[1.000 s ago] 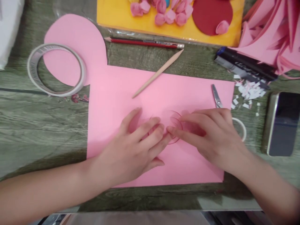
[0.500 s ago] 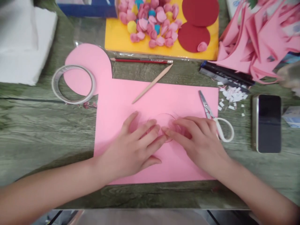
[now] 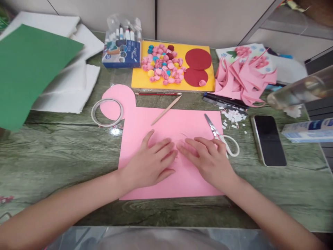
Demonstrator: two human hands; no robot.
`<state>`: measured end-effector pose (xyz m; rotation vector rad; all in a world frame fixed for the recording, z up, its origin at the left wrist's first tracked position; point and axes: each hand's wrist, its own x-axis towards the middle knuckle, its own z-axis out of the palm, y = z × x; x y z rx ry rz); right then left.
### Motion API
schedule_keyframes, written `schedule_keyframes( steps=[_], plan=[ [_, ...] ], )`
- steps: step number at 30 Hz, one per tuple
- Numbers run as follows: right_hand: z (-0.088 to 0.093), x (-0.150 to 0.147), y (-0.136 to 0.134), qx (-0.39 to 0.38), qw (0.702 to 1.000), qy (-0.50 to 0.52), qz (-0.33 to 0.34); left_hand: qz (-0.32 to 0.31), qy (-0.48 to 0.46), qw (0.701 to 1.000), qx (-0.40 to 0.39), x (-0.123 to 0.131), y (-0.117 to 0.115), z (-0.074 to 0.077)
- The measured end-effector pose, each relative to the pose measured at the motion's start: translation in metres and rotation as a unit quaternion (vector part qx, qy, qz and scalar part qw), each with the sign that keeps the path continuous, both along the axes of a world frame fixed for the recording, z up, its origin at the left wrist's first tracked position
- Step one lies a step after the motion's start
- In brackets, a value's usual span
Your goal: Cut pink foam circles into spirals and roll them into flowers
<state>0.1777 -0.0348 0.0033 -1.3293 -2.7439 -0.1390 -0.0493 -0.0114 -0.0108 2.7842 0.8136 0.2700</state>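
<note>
My left hand [image 3: 152,163] lies palm down on a pink sheet [image 3: 145,189], fingers spread and holding nothing. Close to it, my right hand [image 3: 210,158] rests with fingers stretched toward the left one, their tips touching the pink surface. Between the fingertips a thin curved edge [image 3: 183,134] shows, pink on pink; most of it is under the hands, and I cannot tell whether it is a separate paper round or a line. Scissors [image 3: 221,137] with white handles lie just beyond my right hand. A pointed wooden stick [image 3: 166,110] crosses the sheet's top edge.
A tape roll [image 3: 93,116] overlaps a pink paper circle [image 3: 122,99]. Behind lie a pencil [image 3: 158,93], a yellow pack [image 3: 137,81] with small paper curls [image 3: 163,64], and dark red circles [image 3: 198,59]. Pink scraps [image 3: 241,80], white bits [image 3: 234,116] and a phone [image 3: 270,140] are right.
The view has tilted up and drawn back, showing more of the table's far side. My hands stay over the same spot; the right fingers look straighter and a small gap separates the hands.
</note>
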Motion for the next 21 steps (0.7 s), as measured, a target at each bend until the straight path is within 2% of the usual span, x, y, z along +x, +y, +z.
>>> schedule_keyframes(
  steps=[7, 14, 21],
  plan=[
    [-0.0019, 0.0026, -0.0018, -0.019, 0.999, 0.026, -0.013, 0.003, -0.016, 1.0, 0.009, 0.0, 0.0005, 0.0004],
    [-0.0039, 0.0051, -0.0017, -0.022, 0.994, 0.101, -0.04, -0.004, -0.011, 1.0, 0.016, -0.0003, 0.0028, -0.0022],
    [-0.0062, -0.0007, 0.0003, -0.058, 0.996, 0.06, -0.022, -0.002, -0.015, 1.0, 0.014, 0.0015, 0.0035, -0.0027]
  ],
)
